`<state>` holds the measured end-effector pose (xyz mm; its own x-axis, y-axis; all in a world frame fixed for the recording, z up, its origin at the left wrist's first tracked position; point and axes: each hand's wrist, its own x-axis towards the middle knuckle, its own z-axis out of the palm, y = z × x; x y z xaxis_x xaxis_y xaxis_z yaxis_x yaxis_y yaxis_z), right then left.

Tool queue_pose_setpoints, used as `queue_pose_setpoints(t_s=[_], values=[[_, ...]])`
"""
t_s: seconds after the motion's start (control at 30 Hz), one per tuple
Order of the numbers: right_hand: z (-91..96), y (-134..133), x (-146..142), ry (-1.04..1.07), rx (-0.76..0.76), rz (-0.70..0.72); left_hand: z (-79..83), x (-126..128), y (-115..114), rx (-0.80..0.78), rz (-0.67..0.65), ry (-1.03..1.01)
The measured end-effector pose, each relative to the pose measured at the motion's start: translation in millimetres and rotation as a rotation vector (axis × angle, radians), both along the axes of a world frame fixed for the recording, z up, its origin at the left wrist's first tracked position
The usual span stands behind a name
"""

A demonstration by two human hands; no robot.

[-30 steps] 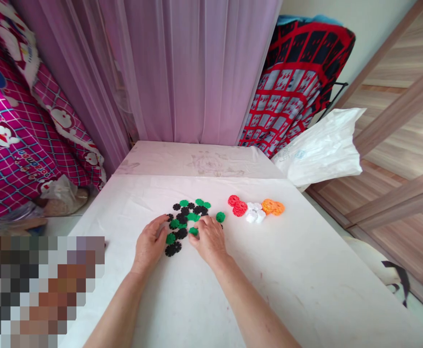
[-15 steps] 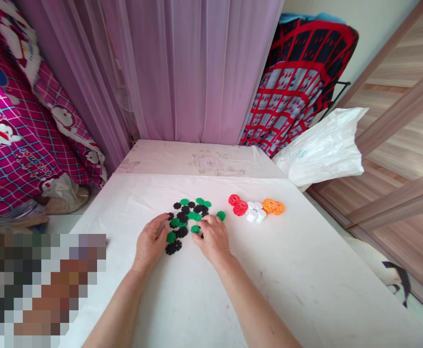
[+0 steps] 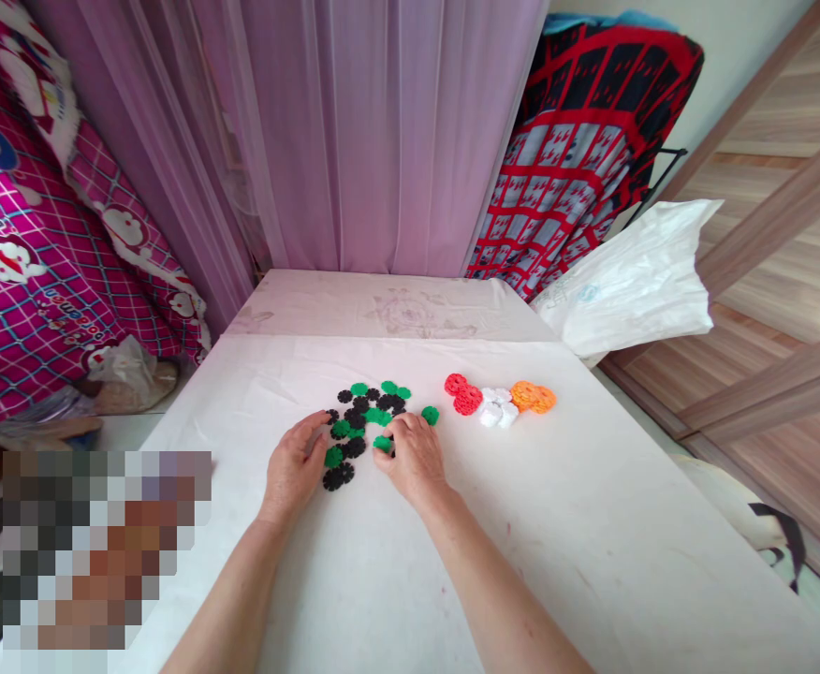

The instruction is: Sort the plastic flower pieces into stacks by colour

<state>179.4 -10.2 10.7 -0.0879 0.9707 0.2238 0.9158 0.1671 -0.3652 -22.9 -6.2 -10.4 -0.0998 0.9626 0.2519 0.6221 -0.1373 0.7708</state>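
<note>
Since the earlier frame, the right hand (image 3: pixel 416 457) and the green disc (image 3: pixel 382 443) at its fingertips have shifted slightly right; the left hand (image 3: pixel 294 468) hardly moves. On the left, that hand curves loosely at the pile's edge, thumb apart, clasping nothing visible. Next come the black discs (image 3: pixel 355 418) and green discs (image 3: pixel 359 389), spread flat and overlapping on the table (image 3: pixel 557 524). They look like light, stiff, rather slick plastic, probably easiest to pinch by the rim; they are thin and round, with notched edges. The right hand bends over its disc; whether it grips, I cannot tell. Farther right lie red discs (image 3: pixel 467 401), white discs (image 3: pixel 499 414) and orange discs (image 3: pixel 523 395), in clusters.
</note>
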Motion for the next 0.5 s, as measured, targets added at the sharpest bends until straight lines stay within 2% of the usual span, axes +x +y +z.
queue_pose_setpoints(t_s=[0.23,0.37,0.5], values=[[3.5,-4,-1,-0.023,-0.014,0.066,1.0,0,0,-0.001,0.005,-0.01],[9.7,-6,10,-0.014,-0.013,0.018,1.4,1,-1,-0.002,0.006,-0.013],[15.6,-10,22,-0.047,-0.081,-0.039,2.8,2,-2,-0.001,0.003,-0.013]])
